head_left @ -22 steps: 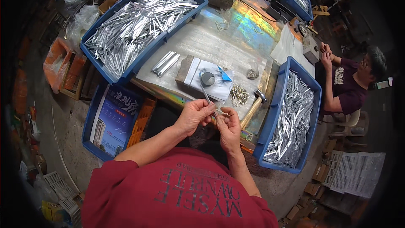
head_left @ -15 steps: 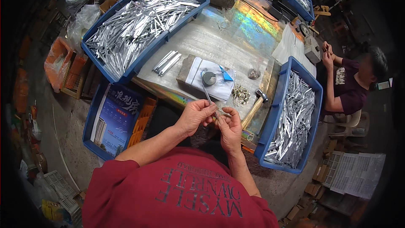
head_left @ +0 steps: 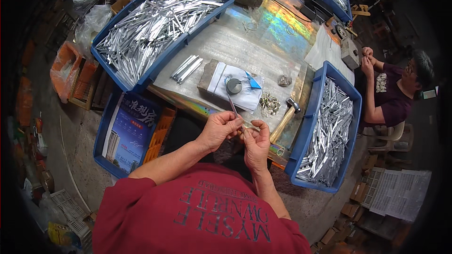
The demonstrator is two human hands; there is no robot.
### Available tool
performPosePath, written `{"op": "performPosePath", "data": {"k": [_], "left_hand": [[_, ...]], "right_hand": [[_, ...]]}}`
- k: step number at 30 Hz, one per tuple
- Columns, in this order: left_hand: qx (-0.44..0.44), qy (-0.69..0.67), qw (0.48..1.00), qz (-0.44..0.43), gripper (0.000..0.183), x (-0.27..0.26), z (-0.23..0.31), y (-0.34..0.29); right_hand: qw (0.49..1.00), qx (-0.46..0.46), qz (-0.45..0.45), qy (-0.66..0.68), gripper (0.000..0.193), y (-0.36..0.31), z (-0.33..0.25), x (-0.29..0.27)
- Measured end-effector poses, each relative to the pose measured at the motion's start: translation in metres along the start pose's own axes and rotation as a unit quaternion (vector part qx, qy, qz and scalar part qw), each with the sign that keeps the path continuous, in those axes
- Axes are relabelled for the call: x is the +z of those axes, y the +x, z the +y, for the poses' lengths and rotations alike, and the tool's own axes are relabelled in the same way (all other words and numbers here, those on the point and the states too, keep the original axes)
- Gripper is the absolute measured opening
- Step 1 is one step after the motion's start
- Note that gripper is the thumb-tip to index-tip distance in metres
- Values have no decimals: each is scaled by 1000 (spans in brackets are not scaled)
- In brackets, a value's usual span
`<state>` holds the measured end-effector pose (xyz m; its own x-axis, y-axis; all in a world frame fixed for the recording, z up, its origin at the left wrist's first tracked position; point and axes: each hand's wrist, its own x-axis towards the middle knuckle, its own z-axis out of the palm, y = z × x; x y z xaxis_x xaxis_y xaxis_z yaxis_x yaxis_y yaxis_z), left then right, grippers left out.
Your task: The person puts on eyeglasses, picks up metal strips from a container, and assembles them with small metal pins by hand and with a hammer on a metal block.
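Note:
A slender metal strip [head_left: 232, 106] slants from beside a dark round block [head_left: 233, 86] down into my left hand [head_left: 217, 130], whose thumb and fingers pinch it. My right hand [head_left: 257, 146] is closed at the strip's lower end, fingertips close to the left ones; whatever sits between them is hidden. The round block rests on white paper [head_left: 242, 100] over a stone-like block [head_left: 205, 77], with a blue scrap [head_left: 254, 82] beside it. Right of that lie a pile of small brass-coloured parts [head_left: 270, 105] and a hammer [head_left: 283, 124].
Blue bins of metal strips stand at the left [head_left: 183, 37] and right [head_left: 293, 160] of the bench. A few strips [head_left: 187, 68] lie in a row near the left bin. A lower blue bin [head_left: 98, 146] holds a printed sheet. A person [head_left: 398, 89] sits at the far right.
Both hands stay nearly in place around the strip. The view has shifted very slightly, and the person at the right has moved their head a little.

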<state>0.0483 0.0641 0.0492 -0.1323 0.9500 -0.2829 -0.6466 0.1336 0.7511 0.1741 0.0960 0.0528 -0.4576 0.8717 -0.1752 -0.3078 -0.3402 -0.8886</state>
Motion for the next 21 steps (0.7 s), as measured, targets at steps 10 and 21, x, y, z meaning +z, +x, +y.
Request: {"op": "performPosePath", "data": {"k": [10,21], "left_hand": [[9,-11,1000,-2,12,2,-5,-1],[15,-22,998,59,14,-3,-1,6]], "right_hand": [[999,-14,5,-33,29,0,1,1],[999,6,31,-15,32,7,0,6]]}}
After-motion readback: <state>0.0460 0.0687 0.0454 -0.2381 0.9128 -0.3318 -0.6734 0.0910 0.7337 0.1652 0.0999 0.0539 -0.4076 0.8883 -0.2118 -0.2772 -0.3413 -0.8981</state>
